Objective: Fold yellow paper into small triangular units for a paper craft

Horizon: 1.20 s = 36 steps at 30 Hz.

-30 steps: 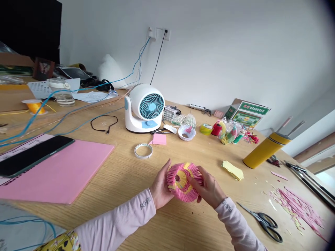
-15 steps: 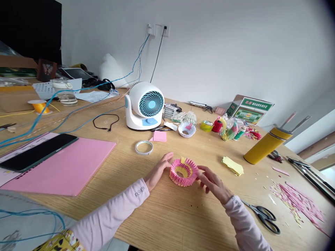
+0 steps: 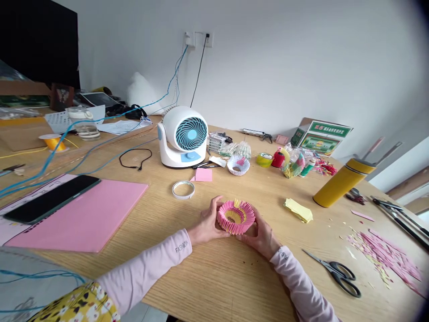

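Note:
Between my hands is a round bowl of folded paper pieces [image 3: 236, 228], pink outside with yellow and pink rows inside. My left hand [image 3: 208, 223] grips its left side, thumb along the near edge and fingers at the far left. On the right side my right hand [image 3: 263, 235] closes round it, the thumb near the front; some of its fingers are hidden. The bowl stands upright, and I cannot tell whether it touches the table. To the right lie black-handled scissors [image 3: 335, 270] and a stack of yellow paper slips [image 3: 298, 210].
A white tape roll [image 3: 183, 196], pink slips [image 3: 203, 175] and a white paper bowl [image 3: 238, 171] lie beyond my hands, before a white fan [image 3: 182, 138]. At right are a yellow tumbler [image 3: 342, 184] and paper scraps [image 3: 389, 257]; at left, a phone [image 3: 52, 199] on pink paper [image 3: 110, 210].
My hands have moved in from lightly touching the bowl's sides to wrapping round it, thumbs now toward the near side. The bowl looks slightly raised or tilted. The view has shifted a little.

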Each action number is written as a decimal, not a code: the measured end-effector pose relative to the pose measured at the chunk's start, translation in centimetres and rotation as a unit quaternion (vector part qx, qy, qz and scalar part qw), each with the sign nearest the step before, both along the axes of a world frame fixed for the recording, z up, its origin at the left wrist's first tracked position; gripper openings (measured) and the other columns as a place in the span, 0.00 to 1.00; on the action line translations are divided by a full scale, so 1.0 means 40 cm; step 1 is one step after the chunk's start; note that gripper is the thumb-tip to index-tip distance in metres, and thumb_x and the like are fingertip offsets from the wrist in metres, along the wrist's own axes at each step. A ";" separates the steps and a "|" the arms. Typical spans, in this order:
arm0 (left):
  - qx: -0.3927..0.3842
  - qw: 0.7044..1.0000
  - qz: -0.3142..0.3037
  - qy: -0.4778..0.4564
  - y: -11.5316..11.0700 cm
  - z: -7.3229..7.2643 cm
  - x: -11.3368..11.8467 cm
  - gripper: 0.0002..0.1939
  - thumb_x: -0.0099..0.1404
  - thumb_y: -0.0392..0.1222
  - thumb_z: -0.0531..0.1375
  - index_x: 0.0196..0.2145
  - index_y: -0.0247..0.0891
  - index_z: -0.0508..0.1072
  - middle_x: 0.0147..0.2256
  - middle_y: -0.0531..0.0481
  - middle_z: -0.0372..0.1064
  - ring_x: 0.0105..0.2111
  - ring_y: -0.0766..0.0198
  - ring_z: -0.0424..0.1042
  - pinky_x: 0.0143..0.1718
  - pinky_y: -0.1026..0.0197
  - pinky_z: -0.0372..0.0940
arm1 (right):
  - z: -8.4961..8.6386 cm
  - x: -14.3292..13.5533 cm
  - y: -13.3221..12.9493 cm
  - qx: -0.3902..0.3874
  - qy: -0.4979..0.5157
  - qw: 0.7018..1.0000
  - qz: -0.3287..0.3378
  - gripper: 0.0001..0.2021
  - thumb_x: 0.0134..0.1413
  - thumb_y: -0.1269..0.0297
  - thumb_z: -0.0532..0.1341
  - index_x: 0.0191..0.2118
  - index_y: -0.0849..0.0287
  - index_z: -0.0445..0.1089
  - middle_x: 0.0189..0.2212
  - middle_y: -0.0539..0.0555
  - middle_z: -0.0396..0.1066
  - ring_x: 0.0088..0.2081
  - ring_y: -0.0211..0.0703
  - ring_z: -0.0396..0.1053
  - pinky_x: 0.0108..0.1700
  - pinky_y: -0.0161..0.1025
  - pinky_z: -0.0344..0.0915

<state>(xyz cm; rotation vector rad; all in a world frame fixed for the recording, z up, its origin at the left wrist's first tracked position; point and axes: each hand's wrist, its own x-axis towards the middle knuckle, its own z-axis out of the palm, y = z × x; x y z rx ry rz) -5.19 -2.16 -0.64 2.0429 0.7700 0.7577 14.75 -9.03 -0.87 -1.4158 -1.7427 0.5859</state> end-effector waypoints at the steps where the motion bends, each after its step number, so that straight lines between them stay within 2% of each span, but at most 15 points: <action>1: -0.012 0.999 -0.030 -0.019 0.016 0.006 -0.001 0.54 0.45 0.44 0.68 0.59 0.44 0.35 0.54 0.40 0.57 0.55 0.54 0.59 0.55 0.50 0.53 | -0.001 0.003 -0.001 0.005 -0.007 1.000 -0.021 0.43 0.39 0.55 0.67 0.60 0.58 0.48 0.52 0.60 0.65 0.51 0.54 0.64 0.53 0.49 0.59; 2: -0.022 0.998 -0.052 -0.020 0.030 0.014 -0.005 0.54 0.47 0.43 0.67 0.59 0.44 0.34 0.55 0.40 0.57 0.55 0.55 0.59 0.55 0.51 0.53 | -0.002 0.008 -0.003 0.003 -0.018 0.999 -0.040 0.43 0.39 0.55 0.67 0.60 0.57 0.48 0.51 0.60 0.66 0.50 0.54 0.65 0.52 0.50 0.60; 4: -0.018 0.998 -0.052 0.028 0.051 0.027 -0.019 0.52 0.47 0.42 0.66 0.59 0.44 0.36 0.56 0.40 0.55 0.56 0.54 0.57 0.57 0.49 0.49 | -0.005 0.020 -0.007 -0.012 -0.053 0.996 -0.070 0.44 0.37 0.54 0.68 0.61 0.56 0.48 0.48 0.59 0.68 0.46 0.54 0.68 0.50 0.53 0.60; 6: -0.010 0.994 -0.026 0.108 0.054 0.031 -0.035 0.51 0.46 0.43 0.66 0.60 0.43 0.39 0.58 0.39 0.53 0.59 0.49 0.51 0.58 0.45 0.45 | -0.007 0.029 -0.010 -0.029 -0.085 0.992 -0.086 0.46 0.36 0.53 0.68 0.61 0.56 0.47 0.47 0.60 0.69 0.43 0.55 0.69 0.49 0.56 0.60; 9: 0.000 0.985 0.035 0.171 0.029 0.013 -0.038 0.54 0.41 0.54 0.67 0.59 0.42 0.43 0.60 0.38 0.48 0.60 0.42 0.46 0.57 0.41 0.43 | -0.009 0.030 -0.005 -0.035 -0.102 0.990 -0.091 0.49 0.35 0.53 0.67 0.63 0.59 0.44 0.49 0.62 0.68 0.46 0.58 0.68 0.49 0.58 0.59; 11: 0.041 0.982 0.069 0.169 0.006 -0.002 -0.023 0.54 0.37 0.57 0.68 0.57 0.40 0.48 0.57 0.38 0.52 0.58 0.40 0.49 0.57 0.41 0.43 | -0.011 0.022 0.003 -0.031 -0.103 0.991 -0.084 0.49 0.36 0.54 0.67 0.63 0.59 0.42 0.50 0.63 0.67 0.49 0.60 0.66 0.51 0.59 0.58; 13: 0.064 0.981 0.099 0.154 -0.008 -0.007 -0.001 0.47 0.38 0.55 0.68 0.54 0.40 0.54 0.53 0.41 0.59 0.55 0.43 0.55 0.56 0.43 0.44 | -0.013 0.014 0.012 -0.012 -0.093 0.992 -0.079 0.48 0.37 0.54 0.66 0.63 0.59 0.43 0.50 0.62 0.67 0.51 0.60 0.65 0.51 0.58 0.58; 16: 0.047 0.986 0.101 0.123 -0.005 0.015 0.021 0.39 0.42 0.54 0.67 0.49 0.40 0.58 0.47 0.44 0.65 0.50 0.48 0.62 0.52 0.47 0.51 | -0.015 0.011 0.016 0.026 -0.076 0.992 -0.096 0.46 0.38 0.52 0.66 0.62 0.59 0.45 0.50 0.63 0.67 0.50 0.59 0.66 0.51 0.56 0.59; 18: 0.039 0.989 0.080 0.120 0.007 0.036 0.020 0.41 0.41 0.55 0.67 0.51 0.40 0.57 0.48 0.44 0.65 0.51 0.48 0.62 0.53 0.48 0.51 | -0.015 0.017 0.011 0.027 -0.097 0.988 -0.118 0.45 0.39 0.52 0.65 0.62 0.58 0.45 0.50 0.63 0.67 0.50 0.59 0.66 0.51 0.57 0.58; 20: 0.041 0.987 0.060 0.140 0.017 0.046 0.010 0.46 0.40 0.56 0.68 0.54 0.41 0.56 0.53 0.42 0.60 0.55 0.46 0.57 0.55 0.47 0.47 | -0.014 0.027 0.002 0.000 -0.139 0.982 -0.128 0.46 0.38 0.52 0.66 0.62 0.57 0.45 0.52 0.63 0.65 0.52 0.61 0.63 0.51 0.60 0.56; 24: 0.048 0.983 0.054 0.171 0.014 0.027 0.002 0.53 0.37 0.57 0.68 0.58 0.42 0.51 0.57 0.41 0.54 0.58 0.45 0.51 0.56 0.46 0.44 | -0.008 0.035 -0.004 -0.042 -0.165 0.979 -0.111 0.50 0.36 0.53 0.66 0.64 0.57 0.40 0.55 0.64 0.61 0.55 0.62 0.59 0.52 0.62 0.54; 27: 0.059 0.983 0.073 0.161 0.008 0.016 0.016 0.49 0.39 0.56 0.68 0.56 0.40 0.55 0.54 0.40 0.59 0.56 0.44 0.54 0.55 0.46 0.47 | -0.004 0.025 0.004 -0.034 -0.124 0.988 -0.088 0.50 0.37 0.55 0.66 0.64 0.60 0.39 0.50 0.64 0.67 0.52 0.60 0.62 0.52 0.58 0.55; 29: 0.053 0.987 0.059 0.141 0.015 0.024 0.024 0.46 0.42 0.56 0.67 0.56 0.41 0.56 0.54 0.41 0.60 0.55 0.45 0.56 0.54 0.46 0.50 | -0.003 0.020 0.006 -0.024 -0.105 0.990 -0.094 0.49 0.39 0.54 0.65 0.64 0.61 0.39 0.49 0.62 0.68 0.51 0.59 0.64 0.52 0.56 0.55; 33: 0.010 0.989 0.003 0.149 0.038 0.051 0.012 0.55 0.44 0.54 0.66 0.62 0.40 0.41 0.59 0.39 0.51 0.60 0.47 0.48 0.58 0.47 0.44 | -0.006 0.030 -0.008 -0.049 -0.139 0.978 -0.147 0.52 0.36 0.51 0.66 0.64 0.58 0.37 0.51 0.63 0.65 0.53 0.61 0.60 0.52 0.61 0.50; 36: 0.001 0.983 0.005 0.181 0.030 0.050 0.005 0.56 0.43 0.52 0.67 0.62 0.40 0.40 0.60 0.37 0.48 0.61 0.46 0.45 0.58 0.45 0.42 | -0.010 0.044 -0.017 -0.079 -0.141 0.977 -0.137 0.55 0.35 0.51 0.66 0.64 0.57 0.31 0.54 0.65 0.62 0.55 0.61 0.57 0.51 0.61 0.50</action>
